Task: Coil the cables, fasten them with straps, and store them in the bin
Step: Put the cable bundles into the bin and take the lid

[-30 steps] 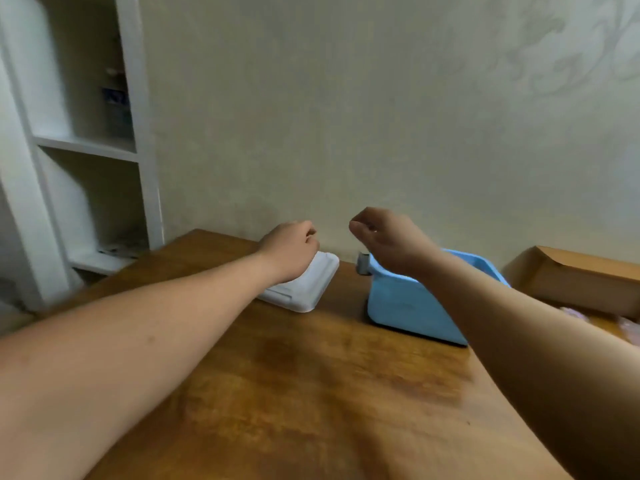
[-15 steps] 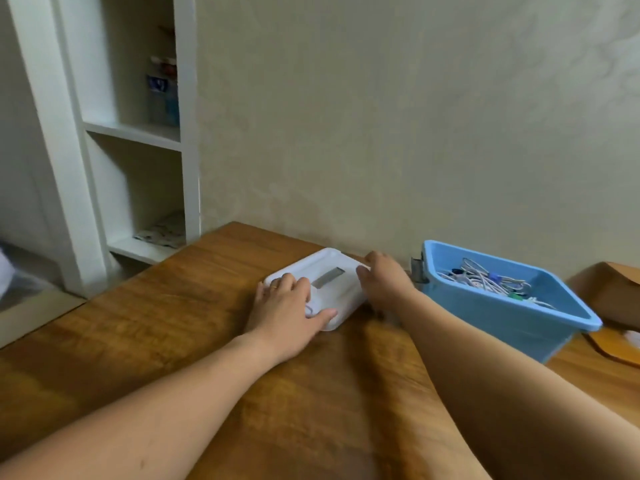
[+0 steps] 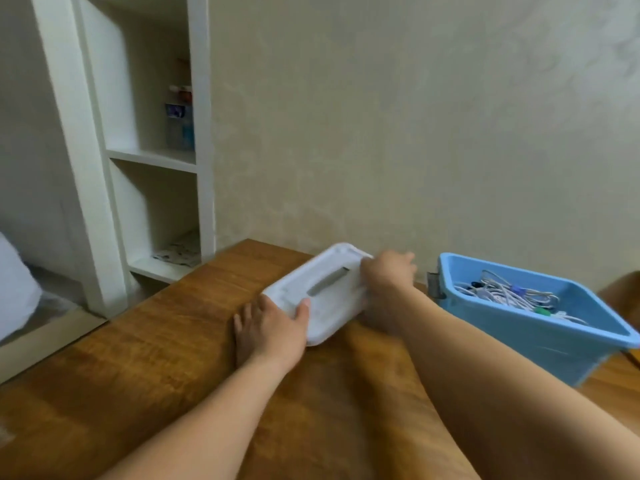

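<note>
A blue plastic bin (image 3: 540, 344) stands on the wooden table (image 3: 145, 368) at the right, close to the wall. Inside it lie several coiled white cables (image 3: 505, 296) with coloured straps. A white lid (image 3: 322, 292) with a grey slot sits left of the bin, its far end tilted up. My left hand (image 3: 270, 327) grips the lid's near left edge, thumb on top. My right hand (image 3: 388, 275) holds the lid's far right edge, between lid and bin.
White shelving (image 3: 152, 157) stands at the left beyond the table's edge, with small items on its shelves. A beige wall runs behind the table. A brown cardboard box (image 3: 623, 292) shows at the far right edge, behind the bin.
Both hands came down from the air onto the white lid and took hold of it. The lid's far end now lifts off the table. The view has swung left and downward.
</note>
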`<action>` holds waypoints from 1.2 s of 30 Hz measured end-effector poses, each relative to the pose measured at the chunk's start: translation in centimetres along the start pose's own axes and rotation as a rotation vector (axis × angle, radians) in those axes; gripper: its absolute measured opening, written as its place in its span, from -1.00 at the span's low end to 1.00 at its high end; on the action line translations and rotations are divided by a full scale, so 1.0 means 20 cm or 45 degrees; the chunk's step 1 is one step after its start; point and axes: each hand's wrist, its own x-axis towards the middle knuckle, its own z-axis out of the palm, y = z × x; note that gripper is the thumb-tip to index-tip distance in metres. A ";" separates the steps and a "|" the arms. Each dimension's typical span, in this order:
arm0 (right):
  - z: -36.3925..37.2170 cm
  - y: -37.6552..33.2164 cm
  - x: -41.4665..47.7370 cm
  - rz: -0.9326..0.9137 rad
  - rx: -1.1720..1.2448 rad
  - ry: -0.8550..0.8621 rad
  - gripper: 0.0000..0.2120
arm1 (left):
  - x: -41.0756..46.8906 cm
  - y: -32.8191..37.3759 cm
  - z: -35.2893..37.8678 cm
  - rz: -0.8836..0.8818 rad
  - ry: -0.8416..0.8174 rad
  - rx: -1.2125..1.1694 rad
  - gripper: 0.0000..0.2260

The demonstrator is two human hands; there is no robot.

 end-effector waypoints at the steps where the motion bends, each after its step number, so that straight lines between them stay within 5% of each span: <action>1: -0.07 -0.05 -0.04 -0.089 0.046 0.097 -0.60 | 0.02 0.01 0.01 -0.027 0.021 -0.150 -0.17; 5: -0.47 -0.06 -0.19 -0.408 0.176 0.315 -0.66 | 0.01 0.27 -0.07 -0.208 -0.492 -1.377 -0.58; 8: -0.72 0.08 -0.16 -0.419 0.176 0.415 -0.61 | 0.06 0.52 -0.01 -0.162 -0.549 -1.676 -0.53; 12: -1.14 0.52 -0.15 -0.278 0.142 0.563 -0.65 | -0.13 0.96 0.09 0.106 -0.544 -1.584 -0.58; 18: -1.25 1.10 -0.24 -0.153 0.040 0.447 -0.67 | -0.32 1.27 0.21 0.471 -0.596 -1.031 -0.56; 29: -1.02 1.27 -0.26 -0.106 -0.047 0.365 -0.39 | -0.18 1.29 0.28 0.505 -0.486 -0.562 -0.68; 32: -1.02 1.28 -0.30 -0.072 -0.037 0.461 -0.45 | -0.17 1.29 0.26 0.562 -0.426 -0.352 -0.68; 36: -1.03 1.30 -0.30 -0.088 -0.021 0.469 -0.57 | -0.17 1.26 0.30 0.531 -0.450 -0.496 -0.63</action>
